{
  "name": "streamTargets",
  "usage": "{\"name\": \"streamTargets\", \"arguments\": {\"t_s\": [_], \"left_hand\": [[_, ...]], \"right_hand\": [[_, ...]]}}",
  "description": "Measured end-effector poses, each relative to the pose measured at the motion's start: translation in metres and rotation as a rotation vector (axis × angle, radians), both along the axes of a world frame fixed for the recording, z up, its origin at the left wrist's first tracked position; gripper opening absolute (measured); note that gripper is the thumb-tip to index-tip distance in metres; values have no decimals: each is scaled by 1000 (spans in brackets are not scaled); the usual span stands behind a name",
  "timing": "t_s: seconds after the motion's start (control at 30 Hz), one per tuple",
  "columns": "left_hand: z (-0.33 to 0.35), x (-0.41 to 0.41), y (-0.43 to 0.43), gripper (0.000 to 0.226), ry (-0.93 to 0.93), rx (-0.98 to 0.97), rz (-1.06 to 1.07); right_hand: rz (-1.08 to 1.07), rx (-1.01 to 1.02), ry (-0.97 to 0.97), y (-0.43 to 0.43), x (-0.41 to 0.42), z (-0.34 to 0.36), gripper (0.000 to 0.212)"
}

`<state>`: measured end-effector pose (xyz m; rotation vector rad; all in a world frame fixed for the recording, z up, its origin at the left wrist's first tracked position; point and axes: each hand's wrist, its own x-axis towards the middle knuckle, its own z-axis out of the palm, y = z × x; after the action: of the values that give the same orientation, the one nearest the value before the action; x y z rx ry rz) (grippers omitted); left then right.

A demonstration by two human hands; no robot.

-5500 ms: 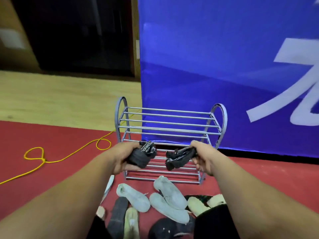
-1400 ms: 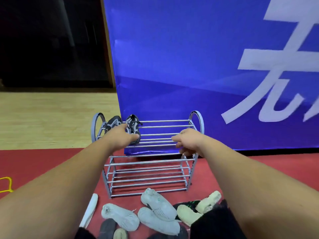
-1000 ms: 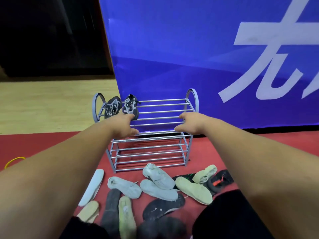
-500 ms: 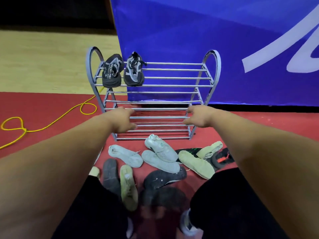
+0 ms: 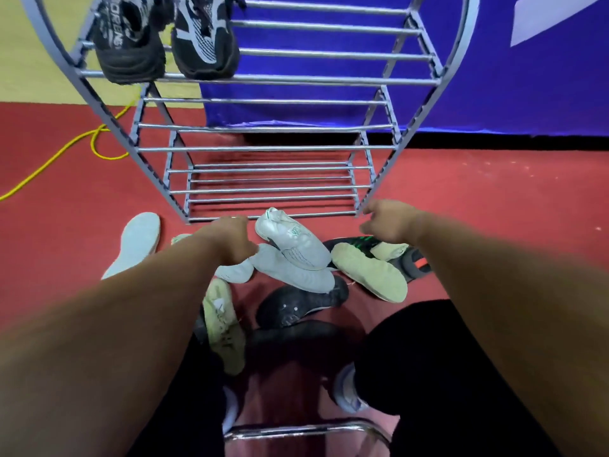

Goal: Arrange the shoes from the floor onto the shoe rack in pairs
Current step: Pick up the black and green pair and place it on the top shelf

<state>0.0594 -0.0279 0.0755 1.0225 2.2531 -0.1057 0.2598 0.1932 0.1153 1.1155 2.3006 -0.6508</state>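
Note:
A grey metal shoe rack [image 5: 296, 80] stands on the red floor. Two black-and-white shoes [image 5: 164, 37] sit side by side at the left of its top shelf. In front of the rack lies a heap of shoes: a white sneaker with green trim [image 5: 293, 240] upright on another white one [image 5: 296, 272], pale yellow shoes [image 5: 369, 273] to the right, a black shoe [image 5: 296, 305] nearer me. My left hand [image 5: 230, 240] hovers at the white shoes with fingers curled and nothing in it. My right hand [image 5: 385, 221] hangs empty over the yellow shoes, fingers loosely apart.
A blue banner [image 5: 494, 77] stands behind the rack. A yellow cable [image 5: 66, 150] loops on the floor at left. A white sole [image 5: 136, 240] lies left of the heap. My knees in black trousers [image 5: 412, 357] and a chrome bar [image 5: 296, 430] are below.
Both hands placed the black shoes on the top shelf, let go and came down past the rack's front to the heap on the floor. The camera tilted down and closer.

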Motion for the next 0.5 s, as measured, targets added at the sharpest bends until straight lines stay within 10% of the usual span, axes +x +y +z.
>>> {"name": "streamTargets", "arguments": {"t_s": [0.5], "left_hand": [[-56,86,112,61,-150,103,-233]], "right_hand": [[-628,-40,31,58,156,-33,9]]}}
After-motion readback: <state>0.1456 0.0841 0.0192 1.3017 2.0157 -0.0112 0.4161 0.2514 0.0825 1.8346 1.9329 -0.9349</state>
